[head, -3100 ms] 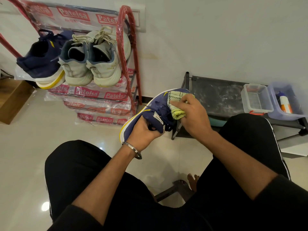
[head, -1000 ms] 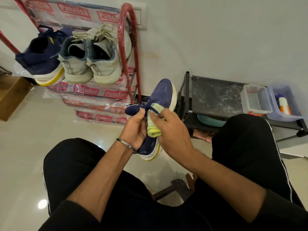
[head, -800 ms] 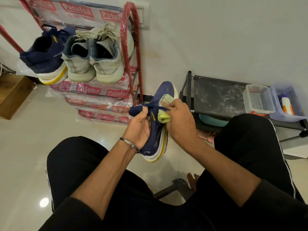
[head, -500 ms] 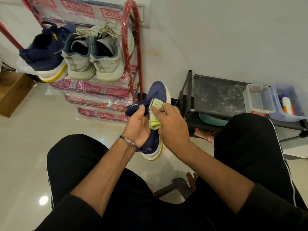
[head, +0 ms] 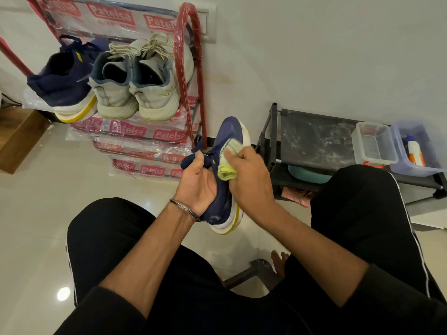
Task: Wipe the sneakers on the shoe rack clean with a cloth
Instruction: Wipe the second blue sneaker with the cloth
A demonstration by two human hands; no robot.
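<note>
Left hand point(head: 197, 181) grips navy sneaker point(head: 226, 170) at collar, toe pointing far. Right hand point(head: 246, 176) pinches folded yellow-green cloth point(head: 227, 157) against sneaker upper. Far left: red shoe rack point(head: 191, 66) holding second navy sneaker point(head: 65, 81), two off-white sneakers point(head: 135, 83).

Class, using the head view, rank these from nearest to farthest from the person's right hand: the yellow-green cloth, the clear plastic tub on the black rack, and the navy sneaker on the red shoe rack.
1. Yellow-green cloth: pinched in the right hand itself.
2. Clear plastic tub: to the right, on the black rack.
3. Navy sneaker: far upper left, on the red shoe rack.
</note>
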